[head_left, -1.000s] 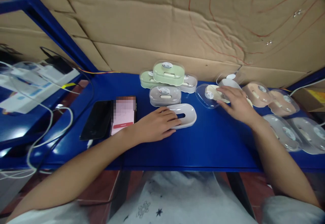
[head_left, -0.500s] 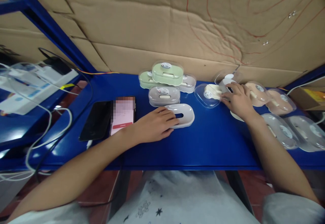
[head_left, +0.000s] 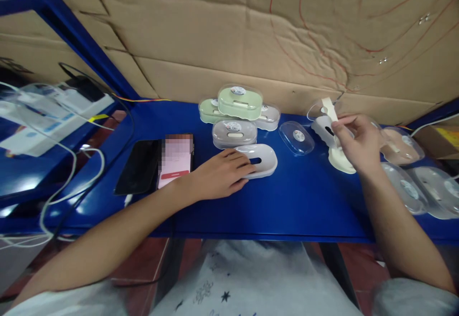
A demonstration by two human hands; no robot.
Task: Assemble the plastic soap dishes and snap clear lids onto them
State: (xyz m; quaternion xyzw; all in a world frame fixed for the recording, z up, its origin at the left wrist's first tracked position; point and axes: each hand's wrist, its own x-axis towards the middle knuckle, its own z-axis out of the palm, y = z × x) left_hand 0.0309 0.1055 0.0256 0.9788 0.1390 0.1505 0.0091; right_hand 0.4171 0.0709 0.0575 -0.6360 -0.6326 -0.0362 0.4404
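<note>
My left hand (head_left: 225, 175) grips the left end of a white oval soap dish (head_left: 268, 164) with a dark slot in its bottom, which sits on the blue table. My right hand (head_left: 360, 141) pinches a small cream plastic piece (head_left: 329, 108), held up above the table. Below and behind it lie another white slotted dish (head_left: 320, 130) and a cream dish (head_left: 341, 161), partly hidden by the hand. A clear lid (head_left: 297, 138) with a round sticker rests flat between my hands.
Lidded green boxes (head_left: 240, 104) and a lidded grey box (head_left: 234, 135) are stacked at the back. Peach boxes (head_left: 401, 145) and grey boxes (head_left: 435, 189) stand right. Two phones (head_left: 138, 168) lie left, near cables and a power strip (head_left: 53, 127). Cardboard (head_left: 215, 34) walls the back.
My right hand has lifted the cream piece off the clear lid and moved it right and up. The cream dish beneath is now more exposed. My left hand stays on the white dish.
</note>
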